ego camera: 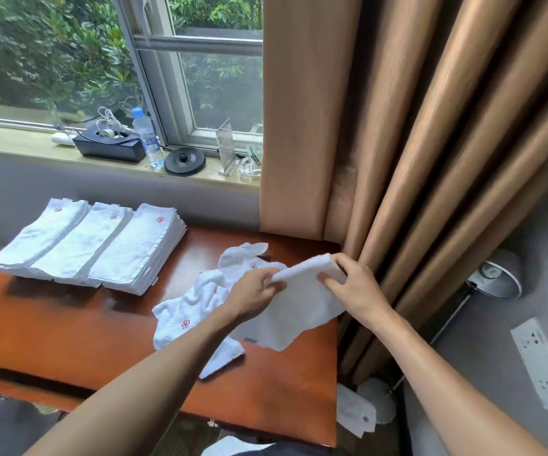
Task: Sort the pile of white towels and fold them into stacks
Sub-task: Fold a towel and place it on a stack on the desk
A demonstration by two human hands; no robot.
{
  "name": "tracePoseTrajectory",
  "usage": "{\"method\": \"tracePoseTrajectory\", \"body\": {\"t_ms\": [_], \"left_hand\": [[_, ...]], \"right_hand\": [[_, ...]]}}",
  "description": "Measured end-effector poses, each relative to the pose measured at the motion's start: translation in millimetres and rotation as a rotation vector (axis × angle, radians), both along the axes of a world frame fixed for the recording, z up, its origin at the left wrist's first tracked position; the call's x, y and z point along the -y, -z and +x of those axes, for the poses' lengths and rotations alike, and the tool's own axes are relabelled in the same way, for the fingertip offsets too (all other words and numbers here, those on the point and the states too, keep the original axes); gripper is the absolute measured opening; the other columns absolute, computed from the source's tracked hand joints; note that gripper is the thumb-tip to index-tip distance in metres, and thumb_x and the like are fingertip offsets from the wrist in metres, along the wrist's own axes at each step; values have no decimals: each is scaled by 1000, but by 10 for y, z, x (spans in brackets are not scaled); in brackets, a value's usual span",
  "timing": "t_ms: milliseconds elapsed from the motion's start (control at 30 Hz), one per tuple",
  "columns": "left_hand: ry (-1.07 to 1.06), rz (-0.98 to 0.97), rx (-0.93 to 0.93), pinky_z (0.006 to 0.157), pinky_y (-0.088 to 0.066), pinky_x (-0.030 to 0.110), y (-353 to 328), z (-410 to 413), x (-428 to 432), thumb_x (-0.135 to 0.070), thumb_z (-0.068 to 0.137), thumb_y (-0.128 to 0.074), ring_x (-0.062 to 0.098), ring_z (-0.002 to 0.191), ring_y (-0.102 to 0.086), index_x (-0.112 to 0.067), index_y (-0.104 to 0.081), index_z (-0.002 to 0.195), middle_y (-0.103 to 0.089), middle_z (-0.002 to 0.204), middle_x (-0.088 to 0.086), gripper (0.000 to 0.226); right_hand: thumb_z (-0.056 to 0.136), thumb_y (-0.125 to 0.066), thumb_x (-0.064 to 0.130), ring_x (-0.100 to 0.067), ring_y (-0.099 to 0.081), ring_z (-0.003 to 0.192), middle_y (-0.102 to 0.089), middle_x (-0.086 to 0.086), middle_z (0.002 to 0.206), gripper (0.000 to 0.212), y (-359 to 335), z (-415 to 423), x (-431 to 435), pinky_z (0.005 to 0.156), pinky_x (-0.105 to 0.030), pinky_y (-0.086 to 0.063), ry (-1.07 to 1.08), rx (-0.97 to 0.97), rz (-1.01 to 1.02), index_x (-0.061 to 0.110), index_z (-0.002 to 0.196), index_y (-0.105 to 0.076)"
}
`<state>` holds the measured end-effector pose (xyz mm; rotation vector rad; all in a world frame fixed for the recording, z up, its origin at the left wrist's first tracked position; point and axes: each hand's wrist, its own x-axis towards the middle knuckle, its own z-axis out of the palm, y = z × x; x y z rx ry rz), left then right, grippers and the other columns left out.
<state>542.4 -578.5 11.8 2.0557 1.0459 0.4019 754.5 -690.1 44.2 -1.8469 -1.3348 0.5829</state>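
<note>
The held white terry towel (299, 311) and the left hand (256, 294) hide part of the crumpled white towel pile (197, 304) just beyond them. The left hand's fingers pinch the towel's upper edge. The right hand (354, 286) clamps the opposite top corner, and the cloth hangs below both hands over the reddish wooden table (68, 330).

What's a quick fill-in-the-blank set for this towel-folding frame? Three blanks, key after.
1. ____ stacks of folded towels lie side by side on the wooden table.
2. The left hand and right hand together grip exactly ____ white towel.
3. The water bottle on the windowsill has a ____ cap.
Missing words: three; one; blue.
</note>
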Motion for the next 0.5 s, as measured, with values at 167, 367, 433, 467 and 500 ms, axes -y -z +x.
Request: {"method": "tracePoseTrajectory", "body": {"t_ms": [167,367,433,467,500], "left_hand": [[129,237,-52,74,-52,40,-210,188,-34,-38,102,-59,13,81,-63,-27,-72,98,-70,83,-7,18],[142,367,-110,75,-52,43,-225,111,-53,-37,103,-58,19,86,-64,-27,-72,106,-72,89,-2,18],[148,397,-107,75,-53,41,-270,130,-59,-40,102,-57,18,87,-66,-28,-72,111,-73,91,-4,21],[152,412,-109,75,-52,40,-290,132,-56,-42,102,-58,17,87,-66,-28,-72,110,-73,91,-4,21],[150,427,-125,74,-52,41,-292,114,-51,-43,101,-59,16,86,-64,-29,-71,104,-72,90,-5,19]], "right_hand": [[83,-74,49,-5,-65,91,-69,25,92,15,-105,-42,-94,75,-34,-53,56,178,-45,42,93,-66],[88,-70,47,-11,-65,99,-67,16,100,27,-151,-146,-142,71,-31,-43,-74,485,-74,41,114,-67],[94,-65,45,-14,-65,100,-68,14,101,20,-137,-202,-185,74,-33,-46,-122,558,-93,39,112,-67],[98,-60,42,-16,-65,100,-68,12,102,16,-115,-222,-187,75,-35,-48,-122,568,-88,39,112,-67],[101,-55,38,-19,-66,100,-68,10,103,16,-80,-240,-169,75,-37,-50,-110,559,-86,38,112,-67]]}}
